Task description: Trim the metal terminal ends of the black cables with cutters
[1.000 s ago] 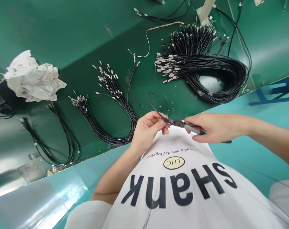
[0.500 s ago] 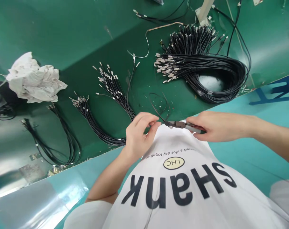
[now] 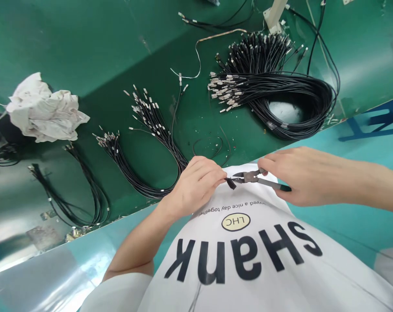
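Side cutters (image 3: pixel 250 177) with grey handles are in my right hand (image 3: pixel 292 173), fingers closed round the grips. Their jaws stand parted and point left. My left hand (image 3: pixel 198 182) pinches a thin black cable (image 3: pixel 230 183), whose dark frayed-looking end sticks out past the fingertips close to the jaws. Whether the jaws touch it I cannot tell. Both hands are over my white shirt at the bench edge. A thin black loop of cable (image 3: pixel 220 147) curves on the bench just beyond my left hand.
On the green bench (image 3: pixel 112 39) lies a large coil of black cables (image 3: pixel 300 86) with pale tips. Smaller cable bundles (image 3: pixel 151 117) lie at the left, near a crumpled white cloth (image 3: pixel 47 110). A pale post (image 3: pixel 274 17) stands at the back. Small scraps litter the bench.
The cutters' jaws have parted and moved slightly right, away from my left hand. My left hand has turned over and shifted right, its cable end now tilted downward.
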A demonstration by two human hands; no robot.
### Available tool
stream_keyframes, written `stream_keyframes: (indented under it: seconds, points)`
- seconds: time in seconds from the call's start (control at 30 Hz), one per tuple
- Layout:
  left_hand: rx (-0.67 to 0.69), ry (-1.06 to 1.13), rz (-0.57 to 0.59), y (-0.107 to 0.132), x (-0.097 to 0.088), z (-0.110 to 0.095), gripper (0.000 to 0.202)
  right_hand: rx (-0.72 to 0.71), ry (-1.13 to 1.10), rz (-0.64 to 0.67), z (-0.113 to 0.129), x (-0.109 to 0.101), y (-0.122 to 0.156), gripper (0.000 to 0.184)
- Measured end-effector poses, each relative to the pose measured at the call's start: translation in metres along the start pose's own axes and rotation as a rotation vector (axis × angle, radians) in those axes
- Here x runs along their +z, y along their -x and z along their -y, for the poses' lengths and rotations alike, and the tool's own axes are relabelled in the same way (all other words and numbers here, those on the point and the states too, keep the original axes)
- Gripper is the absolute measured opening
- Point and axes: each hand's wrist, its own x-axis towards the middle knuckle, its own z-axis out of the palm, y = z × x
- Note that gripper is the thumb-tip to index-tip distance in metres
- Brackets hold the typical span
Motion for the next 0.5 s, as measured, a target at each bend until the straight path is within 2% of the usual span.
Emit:
stream_keyframes:
  seconds: [0.17, 0.3, 0.5]
  points:
    - [0.101, -0.05, 0.051, 0.008, 0.0, -0.004, 0.022, 0.005, -0.217, 0.148, -0.004, -0.002, 0.002, 0.017]
    - [0.132, 0.003, 0.065, 0.014, 0.001, -0.007, 0.023, 0.025, -0.256, 0.272, -0.004, -0.002, 0.0, 0.016]
    - [0.255, -0.114, 0.011, 0.016, 0.005, -0.008, 0.019, 0.012, -0.307, 0.363, -0.007, -0.004, -0.004, 0.007]
